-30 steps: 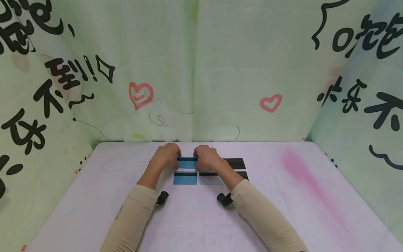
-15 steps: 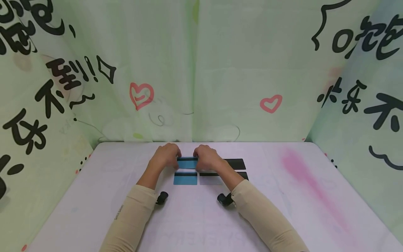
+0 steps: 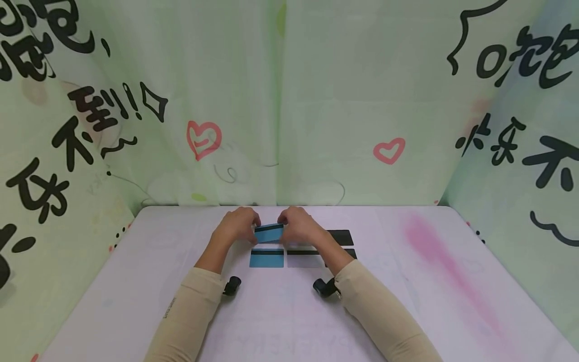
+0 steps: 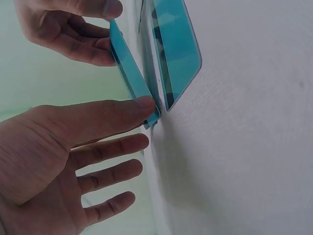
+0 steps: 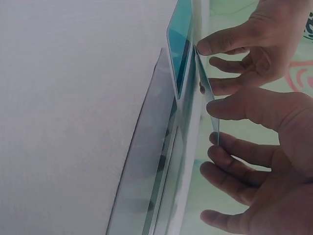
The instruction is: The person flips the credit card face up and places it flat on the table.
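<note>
Beige cloth: two sleeves (image 3: pixel 190 311), lower left and lower right of the frame, each with a black wrist device (image 3: pixel 232 285) on its inner side. Front row, centre of the frame: front blue card (image 3: pixel 267 259), dark stripe along its far edge, lying flat; grey card (image 3: pixel 303 260) to its right, also striped; front black card (image 3: pixel 350 254) at the right end, partly covered by the right forearm. Back row, just beyond: held card (image 3: pixel 269 233), blue, between the two hands, behind the front blue card and tilted with its right end higher; whether its lower edge meets the white table (image 3: pixel 113 301) cannot be told. Left hand (image 3: pixel 236 226): thumb and forefinger pinching the card's left end, other fingers free. Right hand (image 3: pixel 299 226): likewise at the right end. Rear black card (image 3: pixel 341 237) to the right, flat; anything under the right hand hidden. Condition, as judged: two-row layout largely in place, front row flat and aligned; the held card not yet released, its levelling and squaring to the row apparently outstanding. Farthest: pale green curtain (image 3: pixel 330 100), bearing two red hearts (image 3: pixel 203 141) and black lettering.
</note>
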`<state>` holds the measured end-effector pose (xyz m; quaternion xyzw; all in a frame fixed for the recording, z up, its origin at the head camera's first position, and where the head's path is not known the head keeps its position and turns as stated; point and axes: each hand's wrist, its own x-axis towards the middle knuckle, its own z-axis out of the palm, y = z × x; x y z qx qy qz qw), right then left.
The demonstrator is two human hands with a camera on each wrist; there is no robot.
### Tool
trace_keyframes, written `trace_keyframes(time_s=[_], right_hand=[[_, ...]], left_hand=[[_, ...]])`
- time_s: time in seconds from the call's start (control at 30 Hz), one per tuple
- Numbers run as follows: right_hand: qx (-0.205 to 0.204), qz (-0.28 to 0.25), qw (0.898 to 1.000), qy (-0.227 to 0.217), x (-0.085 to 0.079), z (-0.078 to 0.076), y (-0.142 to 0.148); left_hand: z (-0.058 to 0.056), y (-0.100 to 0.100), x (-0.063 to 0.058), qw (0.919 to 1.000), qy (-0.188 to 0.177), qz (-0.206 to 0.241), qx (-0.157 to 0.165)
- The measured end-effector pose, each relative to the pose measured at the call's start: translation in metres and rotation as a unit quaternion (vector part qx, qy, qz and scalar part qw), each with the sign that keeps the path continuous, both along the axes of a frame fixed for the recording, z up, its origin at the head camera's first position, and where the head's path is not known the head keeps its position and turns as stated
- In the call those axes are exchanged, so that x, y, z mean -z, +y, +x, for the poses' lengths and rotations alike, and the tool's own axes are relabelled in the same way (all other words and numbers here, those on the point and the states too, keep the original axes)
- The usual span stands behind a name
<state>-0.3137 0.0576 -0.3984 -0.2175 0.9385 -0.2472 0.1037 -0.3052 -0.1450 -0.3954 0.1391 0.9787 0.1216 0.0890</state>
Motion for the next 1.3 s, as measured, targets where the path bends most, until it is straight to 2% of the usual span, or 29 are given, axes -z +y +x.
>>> trace_keyframes(time_s=[0.23,0.47,0.63,0.97,1.3], right_hand=[[-0.021,-0.033,0.999,0.009,-0.003,-0.004,0.003],[-0.009,-0.035,0.999,0.002,-0.002,-0.006,0.007],[0.000,-0.030,1.000,-0.001,-0.004,-0.006,0.010],[0.003,-0.017,1.000,-0.012,-0.010,-0.007,0.017],[-0.005,-0.015,1.000,-0.014,-0.011,-0.007,0.022]], left_hand=[[-0.002,0.000,0.003,0.9998,-0.008,0.017,-0.005],[0.000,0.001,0.004,0.9981,-0.028,0.049,-0.024],[0.000,-0.001,0.005,0.9967,-0.036,0.069,-0.023],[-0.005,-0.005,0.004,0.9970,-0.032,0.068,-0.019],[-0.002,-0.008,0.002,0.9971,-0.030,0.067,-0.021]])
